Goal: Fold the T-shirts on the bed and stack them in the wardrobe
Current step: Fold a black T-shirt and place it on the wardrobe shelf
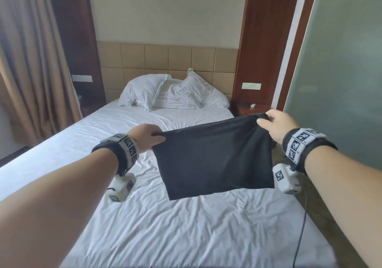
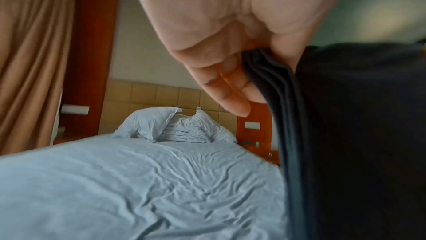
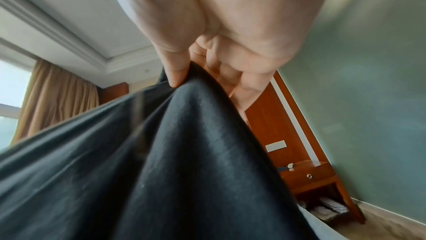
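In the middle of the head view, the left hand [image 1: 145,136] and the right hand [image 1: 278,124] are each pinching a top corner of a folded black T-shirt [image 1: 213,158], which is hanging in the air over the white bed [image 1: 144,226]. The left wrist view is showing the stacked layers [image 2: 272,72] at the shirt's edge between thumb and fingers [image 2: 232,89]. Only the right wrist view is showing the nightstand [image 3: 308,176] at lower right. The pillows [image 1: 144,91] are lying well apart, at the upper middle.
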The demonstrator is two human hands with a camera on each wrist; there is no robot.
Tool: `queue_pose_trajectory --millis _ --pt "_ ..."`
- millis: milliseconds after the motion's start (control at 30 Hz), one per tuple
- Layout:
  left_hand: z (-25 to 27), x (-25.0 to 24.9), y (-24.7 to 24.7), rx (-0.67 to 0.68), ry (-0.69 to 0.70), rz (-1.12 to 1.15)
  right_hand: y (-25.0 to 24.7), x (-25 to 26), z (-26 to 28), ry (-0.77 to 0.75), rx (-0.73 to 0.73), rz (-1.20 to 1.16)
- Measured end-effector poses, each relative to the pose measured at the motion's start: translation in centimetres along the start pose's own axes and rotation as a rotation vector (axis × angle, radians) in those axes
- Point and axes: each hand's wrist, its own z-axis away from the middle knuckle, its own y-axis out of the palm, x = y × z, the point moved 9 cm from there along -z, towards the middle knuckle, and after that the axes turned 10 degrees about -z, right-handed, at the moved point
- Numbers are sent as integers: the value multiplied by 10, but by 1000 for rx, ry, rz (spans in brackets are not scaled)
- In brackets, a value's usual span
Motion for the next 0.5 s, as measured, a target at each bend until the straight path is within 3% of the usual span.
queue_pose_trajectory --millis 67,133,200,300,500 --pt "0 12 -9 -104 -83 359 3 -13 9 50 44 -59" --pt "6 16 -4 -112 -148 735 9 -25 20 128 105 -147" --pt "12 15 0 -112 -174 920 18 -34 33 216 166 -266" --pt "26 15 6 -71 -182 956 30 -46 52 320 247 -366" --pt "38 30 43 118 -241 871 53 -66 71 412 333 -302"
